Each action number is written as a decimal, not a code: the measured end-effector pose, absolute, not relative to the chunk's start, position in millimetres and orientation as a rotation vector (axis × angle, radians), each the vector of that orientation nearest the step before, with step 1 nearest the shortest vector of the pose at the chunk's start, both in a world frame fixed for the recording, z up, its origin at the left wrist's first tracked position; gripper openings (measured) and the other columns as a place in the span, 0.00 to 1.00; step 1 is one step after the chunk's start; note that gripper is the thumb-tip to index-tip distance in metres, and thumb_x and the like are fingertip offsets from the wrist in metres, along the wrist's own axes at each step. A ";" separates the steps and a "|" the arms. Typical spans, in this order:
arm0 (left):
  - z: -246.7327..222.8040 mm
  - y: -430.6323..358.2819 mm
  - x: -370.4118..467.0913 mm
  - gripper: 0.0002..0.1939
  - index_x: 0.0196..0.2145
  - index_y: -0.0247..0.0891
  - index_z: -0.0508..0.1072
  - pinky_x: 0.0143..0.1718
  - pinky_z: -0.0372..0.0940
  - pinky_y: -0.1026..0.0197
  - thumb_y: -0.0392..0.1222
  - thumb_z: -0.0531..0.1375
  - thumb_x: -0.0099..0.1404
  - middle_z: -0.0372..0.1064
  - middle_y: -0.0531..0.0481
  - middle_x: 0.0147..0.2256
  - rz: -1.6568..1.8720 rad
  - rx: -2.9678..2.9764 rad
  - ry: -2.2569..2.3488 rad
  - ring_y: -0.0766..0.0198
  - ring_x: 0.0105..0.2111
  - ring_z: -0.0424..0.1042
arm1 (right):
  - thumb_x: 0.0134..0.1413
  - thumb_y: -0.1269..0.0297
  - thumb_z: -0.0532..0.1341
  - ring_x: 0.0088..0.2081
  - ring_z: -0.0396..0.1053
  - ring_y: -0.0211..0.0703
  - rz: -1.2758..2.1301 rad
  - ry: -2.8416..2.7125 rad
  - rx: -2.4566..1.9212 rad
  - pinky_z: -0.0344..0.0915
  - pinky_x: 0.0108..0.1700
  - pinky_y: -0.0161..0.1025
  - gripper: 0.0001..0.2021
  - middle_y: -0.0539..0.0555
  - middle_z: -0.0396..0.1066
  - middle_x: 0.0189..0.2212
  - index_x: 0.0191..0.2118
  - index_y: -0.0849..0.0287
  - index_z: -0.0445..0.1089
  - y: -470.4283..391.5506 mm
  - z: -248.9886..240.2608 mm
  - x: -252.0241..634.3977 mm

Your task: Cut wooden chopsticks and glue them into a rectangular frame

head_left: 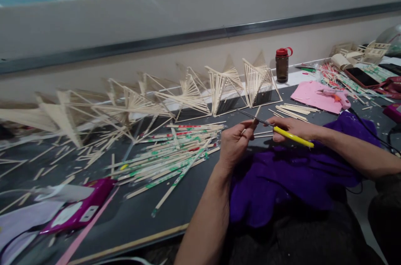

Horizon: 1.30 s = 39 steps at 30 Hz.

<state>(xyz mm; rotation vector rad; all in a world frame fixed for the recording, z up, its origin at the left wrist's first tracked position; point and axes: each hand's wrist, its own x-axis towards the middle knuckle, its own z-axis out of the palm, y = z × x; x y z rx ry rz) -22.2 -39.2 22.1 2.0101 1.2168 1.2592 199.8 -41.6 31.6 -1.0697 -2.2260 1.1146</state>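
My left hand (234,141) is closed, pinching a thin wooden stick (257,113) whose upper end sticks out above the fingers. My right hand (290,127) is wrapped round a yellow-handled cutting tool (294,136). Its long, thin metal end points left and crosses the stick by my left fingertips. Both hands are close together above a purple cloth (282,185) at the table's front. Left of them lies a pile of chopsticks (175,160), many in clear wrappers with green print. Bare sticks (294,111) lie just behind my right hand.
Fan-shaped stick structures (224,85) stand along the wall. A brown bottle (282,66) with a red lid is behind. At right, a pink glue gun (336,95) rests on pink sheet (308,93), near a phone (361,77). A magenta device (81,206) lies front left.
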 end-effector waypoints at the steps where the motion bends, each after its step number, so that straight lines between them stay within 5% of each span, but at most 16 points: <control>1: 22.3 -39.6 -22.6 0.12 0.34 0.37 0.80 0.24 0.60 0.67 0.46 0.59 0.61 0.68 0.56 0.17 1.285 1.960 1.217 0.69 0.19 0.65 | 0.52 0.51 0.62 0.31 0.61 0.37 1.005 -2.255 -1.113 0.58 0.34 0.37 0.27 0.49 0.66 0.34 0.54 0.58 0.61 -43.0 33.1 199.0; 5: 22.7 -40.6 -24.3 0.09 0.25 0.37 0.77 0.25 0.61 0.66 0.41 0.60 0.58 0.71 0.53 0.20 1.365 1.818 1.174 0.69 0.20 0.65 | 0.43 0.52 0.68 0.39 0.66 0.45 0.479 -2.336 -1.238 0.61 0.40 0.42 0.33 0.55 0.69 0.43 0.55 0.57 0.62 -48.2 37.4 195.8; 9: 22.2 -40.4 -23.6 0.07 0.30 0.37 0.78 0.24 0.60 0.67 0.40 0.61 0.56 0.68 0.56 0.17 1.360 1.715 1.151 0.69 0.18 0.63 | 0.43 0.51 0.69 0.41 0.67 0.48 0.320 -2.339 -1.226 0.63 0.42 0.45 0.32 0.57 0.70 0.44 0.54 0.58 0.64 -48.8 34.8 194.7; 17: 16.9 -38.0 -21.5 0.10 0.36 0.37 0.76 0.23 0.59 0.67 0.42 0.62 0.56 0.64 0.59 0.17 1.313 1.642 1.080 0.70 0.18 0.61 | 0.45 0.51 0.68 0.39 0.67 0.47 0.352 -2.329 -1.253 0.62 0.40 0.44 0.30 0.56 0.70 0.41 0.53 0.57 0.64 -48.3 33.8 195.2; 22: 15.1 -37.3 -22.8 0.04 0.27 0.38 0.73 0.25 0.60 0.66 0.40 0.60 0.55 0.65 0.57 0.17 1.236 1.747 1.114 0.70 0.20 0.62 | 0.45 0.53 0.69 0.39 0.67 0.46 0.418 -2.319 -1.257 0.62 0.40 0.43 0.29 0.56 0.70 0.42 0.52 0.58 0.64 -49.1 36.1 194.1; 39: 27.8 -42.9 -22.0 0.15 0.16 0.38 0.69 0.25 0.60 0.67 0.43 0.58 0.59 0.66 0.54 0.17 1.187 1.950 1.178 0.70 0.20 0.64 | 0.50 0.53 0.65 0.33 0.64 0.42 0.541 -2.341 -1.217 0.57 0.36 0.38 0.25 0.52 0.68 0.35 0.52 0.57 0.64 -50.6 36.1 195.0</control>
